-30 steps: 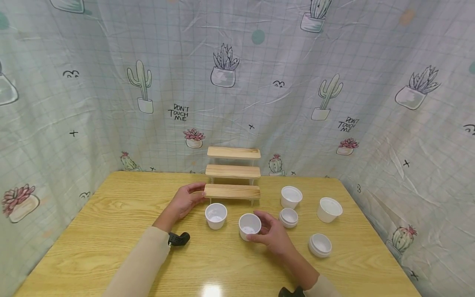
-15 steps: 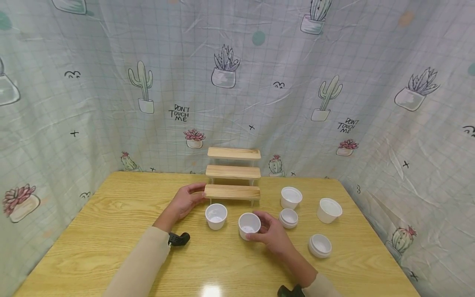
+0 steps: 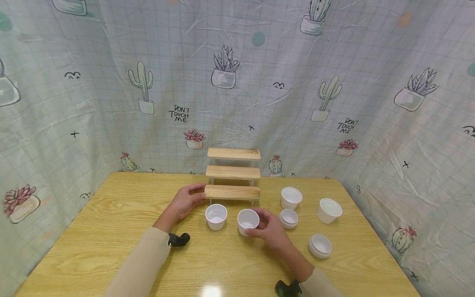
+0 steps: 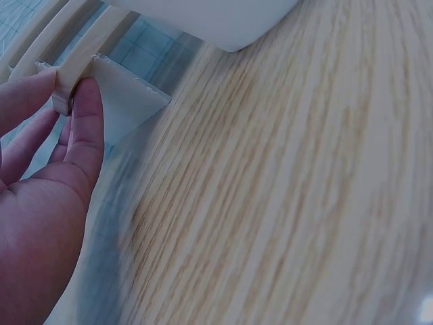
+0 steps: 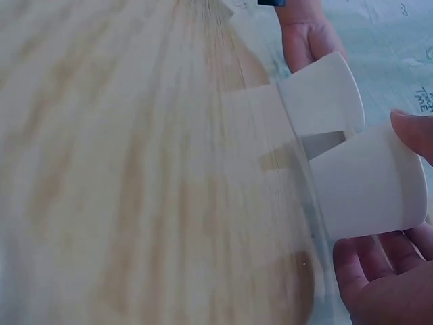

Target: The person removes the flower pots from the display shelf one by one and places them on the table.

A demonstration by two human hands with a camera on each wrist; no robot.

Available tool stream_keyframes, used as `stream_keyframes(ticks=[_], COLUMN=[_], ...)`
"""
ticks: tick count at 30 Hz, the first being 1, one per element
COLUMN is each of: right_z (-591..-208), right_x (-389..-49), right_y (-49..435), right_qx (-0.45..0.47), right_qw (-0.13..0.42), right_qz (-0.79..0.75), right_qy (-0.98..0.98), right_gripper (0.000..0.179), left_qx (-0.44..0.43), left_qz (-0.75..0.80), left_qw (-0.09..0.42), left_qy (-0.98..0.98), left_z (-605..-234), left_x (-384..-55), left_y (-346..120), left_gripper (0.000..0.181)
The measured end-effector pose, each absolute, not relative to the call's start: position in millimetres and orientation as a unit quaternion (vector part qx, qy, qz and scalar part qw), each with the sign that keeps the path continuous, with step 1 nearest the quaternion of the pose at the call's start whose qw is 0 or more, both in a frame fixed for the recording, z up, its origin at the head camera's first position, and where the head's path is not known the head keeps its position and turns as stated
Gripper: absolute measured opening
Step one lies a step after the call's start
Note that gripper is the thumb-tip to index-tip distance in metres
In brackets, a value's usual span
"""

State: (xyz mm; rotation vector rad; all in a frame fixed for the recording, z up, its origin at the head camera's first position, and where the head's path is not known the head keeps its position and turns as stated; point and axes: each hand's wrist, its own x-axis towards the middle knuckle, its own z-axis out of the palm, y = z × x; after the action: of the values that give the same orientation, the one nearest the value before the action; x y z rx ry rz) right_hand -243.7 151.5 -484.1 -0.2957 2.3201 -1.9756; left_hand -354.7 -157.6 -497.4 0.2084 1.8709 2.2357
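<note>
My left hand pinches the left end of the lowest board of a three-tier wooden display stand. The left wrist view shows the thumb and a finger on either side of that board end. In the head view, my right hand grips a white cup by its right side, thumb toward the near side and fingers behind. The right wrist view has this cup between thumb and curled fingers, its base close to the tabletop. A second white cup stands upright in front of the stand, untouched.
To the right stand two more white cups, one farther back and one by the right side. Two lower white jars, a smaller one and a larger one, sit near my right forearm. A patterned curtain hangs behind the wooden table.
My right hand has moved the held cup slightly away from me, toward the stand, and a little left. My left hand keeps its hold on the stand, and the other cups stay put.
</note>
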Motion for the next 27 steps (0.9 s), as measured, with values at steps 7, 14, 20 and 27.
stream_keyframes(ticks=[7,14,20,27], right_z=[-478.5,-453.9,-444.2,-436.9], right_x=[-249.7,-246.9,-248.4,-254.5], right_y=[149.6,146.3,144.4,142.3], right_qx=[-0.086,-0.086,-0.087,-0.092], right_qw=[0.043,0.049,0.031,0.026], right_qz=[-0.647,-0.664,-0.648,-0.645], right_qy=[0.756,0.741,0.756,0.758], right_gripper=[0.073,0.071,0.070,0.070], left_qx=[0.070,0.067,0.062,0.066], left_qz=[0.763,0.763,0.764,0.767], left_qw=[0.102,0.096,0.095,0.094], left_qy=[0.634,0.635,0.636,0.631], left_z=[-497.5,-496.8,-495.9,-495.2], left_x=[-352.8,-350.6,-349.7,-348.9], left_y=[-157.1,-156.7,-156.5,-156.4], left_gripper=[0.053,0.052,0.051,0.051])
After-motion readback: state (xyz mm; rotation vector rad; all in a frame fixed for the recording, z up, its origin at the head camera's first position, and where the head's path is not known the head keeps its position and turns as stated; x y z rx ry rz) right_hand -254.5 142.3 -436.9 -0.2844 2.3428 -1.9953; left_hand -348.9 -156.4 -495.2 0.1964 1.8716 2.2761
